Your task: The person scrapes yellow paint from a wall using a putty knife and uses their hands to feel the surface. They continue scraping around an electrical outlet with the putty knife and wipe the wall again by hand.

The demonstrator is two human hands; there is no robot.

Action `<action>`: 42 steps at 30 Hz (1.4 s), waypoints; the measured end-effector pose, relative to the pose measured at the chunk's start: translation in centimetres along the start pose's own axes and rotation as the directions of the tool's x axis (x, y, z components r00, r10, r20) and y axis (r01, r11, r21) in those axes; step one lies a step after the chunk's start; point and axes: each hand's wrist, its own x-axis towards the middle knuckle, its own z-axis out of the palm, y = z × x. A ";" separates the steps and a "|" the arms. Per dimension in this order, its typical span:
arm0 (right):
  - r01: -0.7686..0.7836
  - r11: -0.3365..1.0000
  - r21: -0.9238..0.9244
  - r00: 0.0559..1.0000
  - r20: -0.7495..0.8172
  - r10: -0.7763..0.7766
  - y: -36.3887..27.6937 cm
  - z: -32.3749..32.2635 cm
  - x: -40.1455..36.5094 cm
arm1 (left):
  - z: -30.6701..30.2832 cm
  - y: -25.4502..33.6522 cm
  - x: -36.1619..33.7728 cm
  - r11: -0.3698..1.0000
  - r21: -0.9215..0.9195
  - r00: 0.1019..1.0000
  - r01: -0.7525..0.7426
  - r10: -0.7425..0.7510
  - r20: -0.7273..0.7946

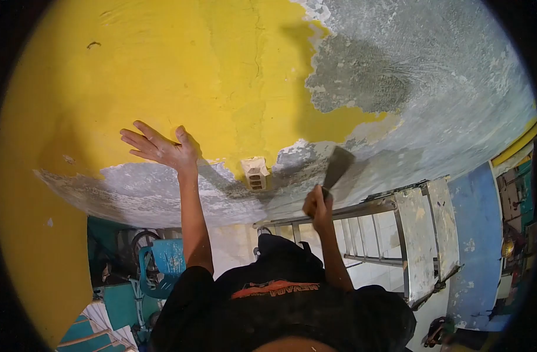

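My left hand is spread with its fingers apart against the yellow paint of the wall, just above the bare grey strip. In my right hand is the handle of a scraper, its wide dark blade pointing up and slightly blurred. The blade is over or near the grey plaster below the ragged edge of the paint; whether it touches the wall I cannot tell. Between my hands a wall socket sits at the paint's lower edge.
Below my right arm stands a metal frame with bars, beside a paint-spotted board. A blue panel is farther right. At the lower left are a blue chair and a bicycle wheel.
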 end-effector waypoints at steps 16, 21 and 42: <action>-0.393 0.857 0.332 0.906 0.302 0.298 2.4 0.0 -0.7 | -1.6 1.5 -1.1 0.995 -0.076 0.988 0.066 -0.055 0.142; -0.342 0.889 0.304 0.919 0.304 0.250 2.5 0.1 -1.3 | -3.4 3.1 -5.2 0.978 -0.133 0.946 0.163 -0.116 0.302; 0.887 0.429 -0.172 0.424 -0.069 -0.903 -12.6 0.3 9.2 | -2.4 0.8 -11.0 0.622 0.003 0.545 0.783 -0.688 0.480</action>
